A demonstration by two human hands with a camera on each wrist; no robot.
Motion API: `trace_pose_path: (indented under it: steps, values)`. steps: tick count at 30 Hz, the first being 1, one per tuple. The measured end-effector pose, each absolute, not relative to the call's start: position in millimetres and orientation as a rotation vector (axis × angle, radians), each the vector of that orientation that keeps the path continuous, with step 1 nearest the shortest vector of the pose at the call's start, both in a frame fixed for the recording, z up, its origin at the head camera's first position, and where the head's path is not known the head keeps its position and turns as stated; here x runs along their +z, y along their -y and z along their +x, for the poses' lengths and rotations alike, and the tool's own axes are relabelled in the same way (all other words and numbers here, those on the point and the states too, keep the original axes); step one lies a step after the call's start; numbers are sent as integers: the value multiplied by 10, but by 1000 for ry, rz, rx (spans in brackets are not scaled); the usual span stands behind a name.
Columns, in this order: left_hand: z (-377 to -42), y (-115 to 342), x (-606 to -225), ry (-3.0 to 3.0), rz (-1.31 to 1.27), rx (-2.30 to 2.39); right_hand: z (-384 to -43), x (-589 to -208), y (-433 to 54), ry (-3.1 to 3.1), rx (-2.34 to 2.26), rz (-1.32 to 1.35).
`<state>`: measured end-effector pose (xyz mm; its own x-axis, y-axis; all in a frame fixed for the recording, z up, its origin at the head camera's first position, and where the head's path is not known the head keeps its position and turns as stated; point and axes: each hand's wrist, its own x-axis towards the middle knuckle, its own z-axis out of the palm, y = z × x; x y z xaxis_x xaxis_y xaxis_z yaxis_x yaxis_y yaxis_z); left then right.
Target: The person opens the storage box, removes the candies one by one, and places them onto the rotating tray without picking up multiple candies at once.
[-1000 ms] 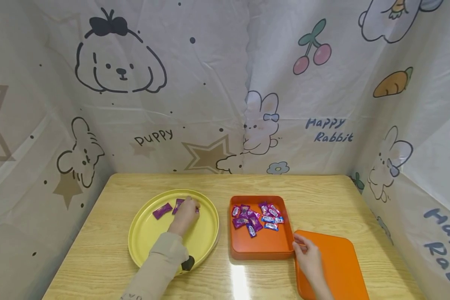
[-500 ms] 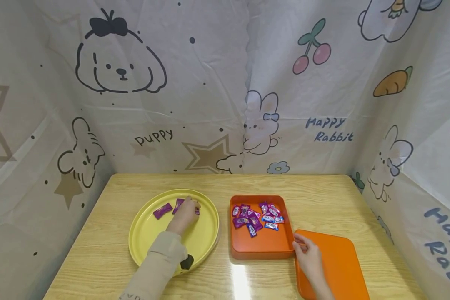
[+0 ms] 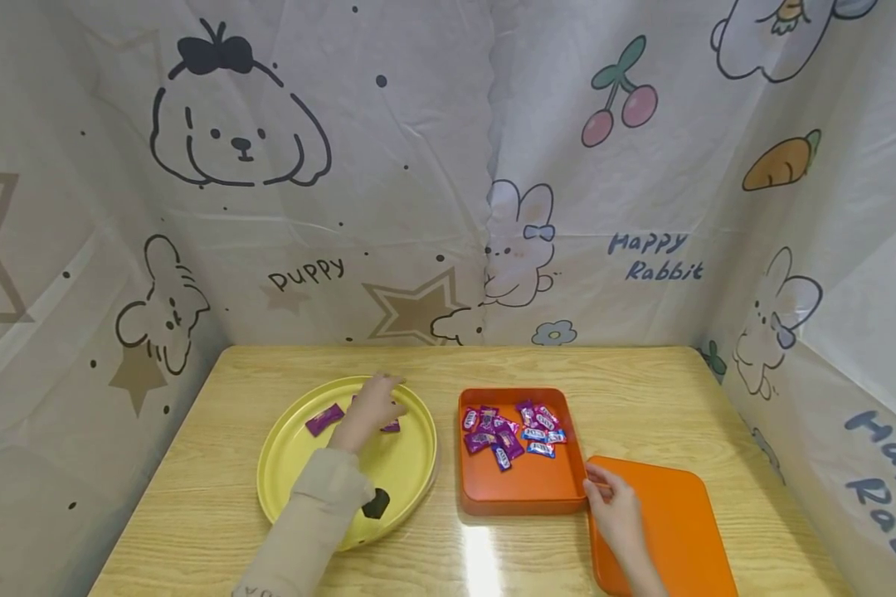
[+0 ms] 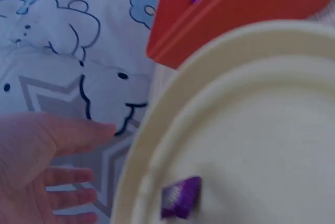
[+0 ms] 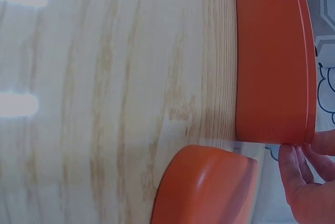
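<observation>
My left hand (image 3: 373,408) hovers over the far part of a round yellow tray (image 3: 284,485), fingers spread and nothing in them. Near it in the tray lie purple-wrapped candies (image 3: 324,419), one partly covered by the hand. In the left wrist view, a purple candy (image 4: 180,198) sits just inside the tray's rim, with the thumb and fingers apart from it. At the right wall of an orange box (image 3: 523,489), my right hand (image 3: 614,506) pinches the edge between thumb and fingers. Several candies (image 3: 508,439) in purple, pink and blue wrappers lie toward the box's far side.
An orange lid (image 3: 675,522) lies on the wooden table (image 3: 627,390) to the right of the box, partly under the right forearm. Cloth with cartoon prints (image 3: 418,166) encloses the table's back and sides. A dark piece (image 3: 376,503) shows beside the left cuff.
My left hand was bent down over the candies in the tray; now it has lifted and shifted away slightly, with its fingers spreading. The right hand and the box stay put.
</observation>
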<state>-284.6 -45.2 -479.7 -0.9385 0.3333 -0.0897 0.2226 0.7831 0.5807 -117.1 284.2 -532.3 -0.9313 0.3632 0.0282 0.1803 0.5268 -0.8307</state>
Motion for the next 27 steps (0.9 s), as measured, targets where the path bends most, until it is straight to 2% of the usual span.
trace_pose_path:
  steps: [10, 20, 27]
  values:
    - [-2903, 56, -4572, -2859, 884, 763, -1168, -5337, -2852, 2562, 1348, -454]
    - [-2875, -549, -4692, -2690, 1040, 615, -1157, -5331, -2847, 2550, 1380, -456]
    - [-2792, -919, -4779, -2608, 1031, 522, -1166, -5335, -2850, 2544, 1361, -448]
